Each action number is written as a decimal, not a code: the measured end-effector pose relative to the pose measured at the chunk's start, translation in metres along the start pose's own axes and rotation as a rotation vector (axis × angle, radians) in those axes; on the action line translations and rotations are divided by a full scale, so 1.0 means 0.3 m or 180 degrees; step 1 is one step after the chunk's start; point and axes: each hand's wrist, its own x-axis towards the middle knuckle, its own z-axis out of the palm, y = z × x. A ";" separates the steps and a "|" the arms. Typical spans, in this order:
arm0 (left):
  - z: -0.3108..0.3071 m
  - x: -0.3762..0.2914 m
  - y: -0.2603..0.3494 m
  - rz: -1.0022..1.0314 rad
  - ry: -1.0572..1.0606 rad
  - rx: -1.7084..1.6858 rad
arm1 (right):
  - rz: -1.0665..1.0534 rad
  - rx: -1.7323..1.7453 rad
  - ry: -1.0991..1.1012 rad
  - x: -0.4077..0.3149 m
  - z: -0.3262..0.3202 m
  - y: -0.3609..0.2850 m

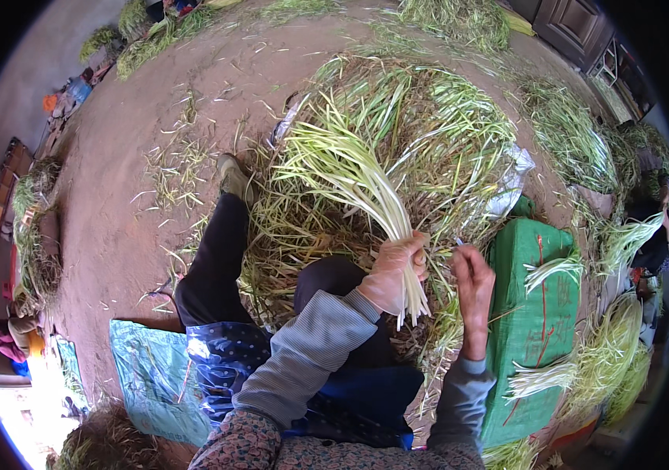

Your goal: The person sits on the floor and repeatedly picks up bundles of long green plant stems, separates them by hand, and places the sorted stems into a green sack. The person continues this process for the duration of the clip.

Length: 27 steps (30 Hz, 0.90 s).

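Note:
A bundle of long stalks, pale at the base and yellow-green at the leafy ends, is gripped in my left hand, which wears a thin clear glove. The white ends stick out below the fist and the leaves fan up and to the left. My right hand, bare, is raised just right of the bundle, fingers bent; a small bluish-white tip shows at the fingertips, too small to name. Beyond my knees spreads a large heap of loose green stalks and dry leaves.
A green woven-plastic bale with red string and writing stands on the right, bearing small bunches of stalks. A flattened teal woven sack lies at left. More heaps line the room; other people sit at the far right and far left.

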 end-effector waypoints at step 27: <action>-0.073 0.069 -0.050 -0.0035 0.0274 0.0165 | -0.1574 -0.1426 -0.1817 0.558 0.404 -0.185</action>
